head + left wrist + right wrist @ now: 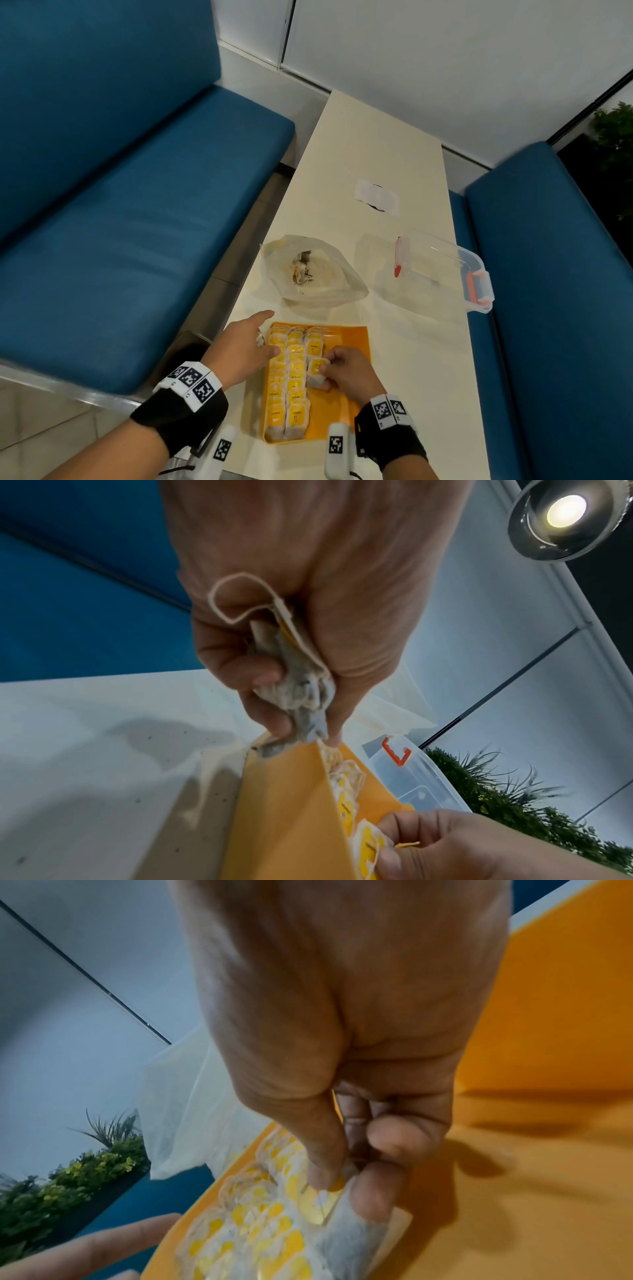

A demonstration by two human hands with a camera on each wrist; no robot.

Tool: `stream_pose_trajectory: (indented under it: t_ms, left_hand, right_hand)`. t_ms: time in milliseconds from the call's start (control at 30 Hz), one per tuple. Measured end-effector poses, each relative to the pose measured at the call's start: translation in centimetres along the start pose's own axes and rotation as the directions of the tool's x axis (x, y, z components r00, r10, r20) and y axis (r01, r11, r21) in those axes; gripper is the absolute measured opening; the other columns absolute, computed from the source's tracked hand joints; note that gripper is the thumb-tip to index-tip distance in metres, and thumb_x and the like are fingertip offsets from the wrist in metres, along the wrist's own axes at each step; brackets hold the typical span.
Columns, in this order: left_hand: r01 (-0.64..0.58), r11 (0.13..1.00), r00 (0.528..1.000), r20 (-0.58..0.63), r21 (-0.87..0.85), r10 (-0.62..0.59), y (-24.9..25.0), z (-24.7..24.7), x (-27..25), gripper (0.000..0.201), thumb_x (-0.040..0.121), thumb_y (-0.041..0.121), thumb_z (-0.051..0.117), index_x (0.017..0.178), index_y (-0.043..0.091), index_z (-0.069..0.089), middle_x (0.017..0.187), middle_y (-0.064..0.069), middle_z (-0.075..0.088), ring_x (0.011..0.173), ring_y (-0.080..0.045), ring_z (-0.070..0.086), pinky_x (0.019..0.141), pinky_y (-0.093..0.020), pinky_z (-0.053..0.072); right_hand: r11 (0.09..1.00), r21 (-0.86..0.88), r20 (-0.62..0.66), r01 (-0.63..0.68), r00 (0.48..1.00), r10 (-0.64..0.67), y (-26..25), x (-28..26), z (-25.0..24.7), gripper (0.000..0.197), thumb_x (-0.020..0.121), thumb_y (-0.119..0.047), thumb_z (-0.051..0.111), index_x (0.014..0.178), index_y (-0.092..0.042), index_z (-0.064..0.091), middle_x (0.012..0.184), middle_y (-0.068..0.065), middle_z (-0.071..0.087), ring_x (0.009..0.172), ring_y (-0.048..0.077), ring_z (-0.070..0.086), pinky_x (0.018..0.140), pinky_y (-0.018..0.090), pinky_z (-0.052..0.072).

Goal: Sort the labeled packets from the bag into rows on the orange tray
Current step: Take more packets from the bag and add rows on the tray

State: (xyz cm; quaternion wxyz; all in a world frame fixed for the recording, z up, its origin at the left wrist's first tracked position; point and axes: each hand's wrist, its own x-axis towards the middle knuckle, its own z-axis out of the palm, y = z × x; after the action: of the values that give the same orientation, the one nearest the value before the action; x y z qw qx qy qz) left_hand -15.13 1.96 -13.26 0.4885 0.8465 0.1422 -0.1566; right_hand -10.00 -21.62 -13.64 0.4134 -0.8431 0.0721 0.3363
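The orange tray lies near the table's front edge, with rows of white packets bearing yellow labels filling its left half. My right hand pinches one labeled packet between thumb and fingers, low over the tray beside the rows. At the tray's left rim my left hand points its index finger forward, and the left wrist view shows it gripping a bunch of packets in the palm. The open clear bag lies just beyond the tray with a few packets inside.
A clear plastic container with orange latches sits to the right of the bag. A white paper slip lies farther back on the cream table. Blue benches flank the table on both sides.
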Motion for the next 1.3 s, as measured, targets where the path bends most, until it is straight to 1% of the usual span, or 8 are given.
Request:
stream_pose_trajectory:
  t_ms: [100,733,800,900,967,1033,1133,1300]
  left_hand:
    - [0.024,0.999,1.000,0.011,0.033,-0.024,-0.3,0.0,0.1,0.070,0.090,0.034,0.076,0.152,0.030,0.044,0.138,0.001,0.063,0.125,-0.018,0.060,0.102,-0.034,0.052]
    - [0.026,0.998,0.998,0.060,-0.054,-0.023,0.0,-0.5,0.1,0.075,0.089,0.033,0.077,0.154,0.022,0.041,0.151,0.001,0.052,0.138,-0.019,0.050,0.110,-0.034,0.042]
    - [0.033,0.997,0.999,0.042,-0.075,-0.030,0.0,-0.9,0.0,0.070,0.089,0.036,0.077,0.151,0.024,0.046,0.146,0.000,0.057,0.131,-0.017,0.055,0.105,-0.032,0.046]
    - [0.047,0.975,0.999,-0.012,-0.215,-0.051,0.4,-1.8,-0.3,0.033,0.090,0.039,0.075,0.120,0.027,0.069,0.102,0.000,0.075,0.078,-0.003,0.069,0.065,-0.020,0.052]
    - [0.098,0.916,0.995,0.010,-0.389,-0.103,1.0,-2.3,-0.5,0.020,0.093,0.037,0.072,0.104,0.021,0.073,0.082,-0.009,0.074,0.060,-0.009,0.067,0.054,-0.025,0.049]
    - [0.194,0.807,0.981,0.113,-0.557,-0.157,1.7,-2.7,-0.5,0.024,0.095,0.037,0.069,0.103,0.015,0.074,0.091,-0.019,0.076,0.068,-0.018,0.067,0.058,-0.030,0.052]
    - [0.317,0.600,0.948,0.269,-0.734,-0.171,2.6,-2.6,-0.7,0.029,0.099,0.032,0.064,0.112,0.007,0.070,0.105,-0.020,0.076,0.081,-0.025,0.072,0.063,-0.031,0.058]
    - [0.374,0.395,0.927,0.349,-0.839,-0.138,3.0,-1.9,-0.7,0.028,0.103,0.021,0.057,0.119,0.001,0.066,0.103,-0.020,0.076,0.084,-0.028,0.075,0.068,-0.038,0.063]
  right_hand:
    - [0.999,-0.046,-0.046,-0.018,0.999,0.015,-0.1,1.0,0.9,0.007,0.090,-0.004,0.066,0.085,-0.009,0.065,0.063,0.000,0.066,0.050,0.012,0.062,0.050,0.023,0.048]
    - [0.998,-0.016,-0.243,-0.063,0.968,0.057,-0.2,2.7,2.6,0.012,0.082,-0.003,0.067,0.085,-0.012,0.060,0.081,0.014,0.073,0.060,0.026,0.071,0.063,0.051,0.061]
    - [0.998,-0.001,-0.223,-0.067,0.973,0.065,-0.7,2.0,2.2,0.013,0.082,-0.004,0.068,0.089,-0.010,0.060,0.082,0.015,0.073,0.059,0.025,0.070,0.064,0.048,0.061]
    - [0.996,-0.081,-0.267,-0.035,0.964,0.012,-1.6,0.9,1.1,0.009,0.083,-0.010,0.068,0.085,-0.016,0.061,0.079,0.006,0.071,0.069,0.022,0.070,0.068,0.040,0.061]
    - [0.988,-0.145,-0.287,0.053,0.953,-0.094,-2.6,-0.1,0.4,0.010,0.085,-0.013,0.067,0.084,-0.021,0.062,0.081,-0.001,0.067,0.077,0.017,0.067,0.070,0.030,0.056]
    - [0.975,-0.117,-0.249,0.189,0.945,-0.213,-4.1,-1.4,0.4,0.011,0.085,-0.013,0.069,0.085,-0.023,0.065,0.082,-0.004,0.067,0.077,0.013,0.066,0.070,0.023,0.053]
    - [0.939,-0.026,-0.131,0.343,0.930,-0.343,-6.7,-3.2,1.1,0.012,0.082,-0.019,0.073,0.086,-0.030,0.069,0.084,-0.005,0.070,0.076,0.015,0.067,0.074,0.030,0.057]
    - [0.930,0.026,-0.038,0.368,0.930,-0.367,-7.9,-4.5,2.0,0.019,0.081,-0.015,0.073,0.094,-0.029,0.070,0.091,-0.007,0.069,0.070,0.010,0.060,0.073,0.026,0.055]
